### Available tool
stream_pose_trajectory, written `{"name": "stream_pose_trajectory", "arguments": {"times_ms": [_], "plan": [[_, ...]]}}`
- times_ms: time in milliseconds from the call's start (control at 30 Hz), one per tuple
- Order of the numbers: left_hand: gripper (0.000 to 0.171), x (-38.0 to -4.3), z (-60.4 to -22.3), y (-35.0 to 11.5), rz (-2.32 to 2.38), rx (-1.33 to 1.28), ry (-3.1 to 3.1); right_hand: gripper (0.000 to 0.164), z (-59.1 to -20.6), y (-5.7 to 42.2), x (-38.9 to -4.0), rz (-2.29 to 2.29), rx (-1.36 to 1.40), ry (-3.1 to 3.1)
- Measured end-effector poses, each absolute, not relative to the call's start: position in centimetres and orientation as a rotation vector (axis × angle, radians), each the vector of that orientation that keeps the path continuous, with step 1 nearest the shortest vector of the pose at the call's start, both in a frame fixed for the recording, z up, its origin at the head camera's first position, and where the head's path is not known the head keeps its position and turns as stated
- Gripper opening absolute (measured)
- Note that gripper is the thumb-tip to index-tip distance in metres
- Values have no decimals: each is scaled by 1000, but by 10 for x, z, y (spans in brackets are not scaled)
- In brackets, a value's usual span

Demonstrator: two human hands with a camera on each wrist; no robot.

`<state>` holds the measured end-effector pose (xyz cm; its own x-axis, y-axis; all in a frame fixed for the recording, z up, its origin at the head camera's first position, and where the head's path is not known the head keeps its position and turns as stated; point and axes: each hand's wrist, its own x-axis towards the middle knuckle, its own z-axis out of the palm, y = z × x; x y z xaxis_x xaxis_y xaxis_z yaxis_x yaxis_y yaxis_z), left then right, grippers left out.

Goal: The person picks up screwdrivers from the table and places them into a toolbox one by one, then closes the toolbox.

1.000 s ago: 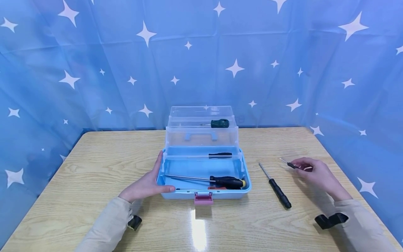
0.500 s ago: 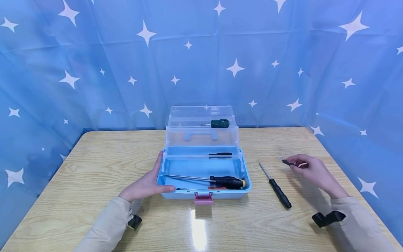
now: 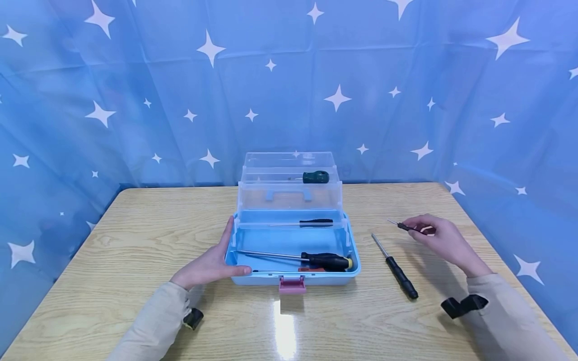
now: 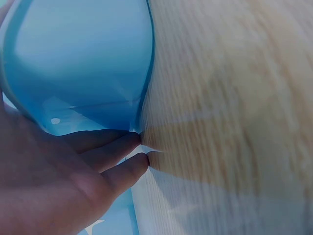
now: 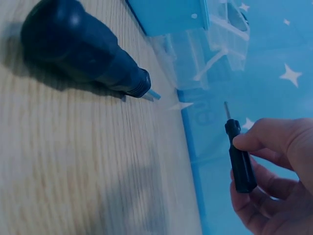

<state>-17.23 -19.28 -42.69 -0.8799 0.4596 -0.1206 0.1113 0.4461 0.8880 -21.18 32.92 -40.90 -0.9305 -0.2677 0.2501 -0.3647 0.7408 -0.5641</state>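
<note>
My right hand [image 3: 444, 240] pinches a small black-handled screwdriver [image 5: 239, 161] between thumb and fingers, raised over the table with its thin tip pointing left. My left hand [image 3: 203, 265] rests against the left end of the light blue toolbox [image 3: 266, 240], thumb along the front rim and fingers straight along the side. Inside the box lies a large black screwdriver with a yellow end [image 3: 326, 260], beside a red-handled screwdriver [image 3: 310, 269]. The clear stepped trays hold a slim black screwdriver [image 3: 316, 223] and a green stubby screwdriver [image 3: 315, 177].
Another black screwdriver [image 3: 401, 278] lies on the wooden table [image 3: 135, 240] between the box and my right hand. The box's pink latch [image 3: 292, 286] hangs at the front. A blue curtain with white stars [image 3: 289, 100] stands behind the table's far edge.
My right hand has moved left and slightly away from me, carrying the small screwdriver toward the toolbox. My left hand and the box have stayed in place.
</note>
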Motion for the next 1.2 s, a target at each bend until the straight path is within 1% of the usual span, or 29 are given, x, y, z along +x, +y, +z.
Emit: {"name": "stream_pose_trajectory", "arguments": {"times_ms": [400, 1200], "plan": [[125, -172, -425, -192, 1367, 448, 2379, 17, -402, 317, -221, 963, 560, -2741], [123, -172, -427, -193, 1426, 493, 2339, 18, -380, 292, -241, 924, 641, -2715]]}}
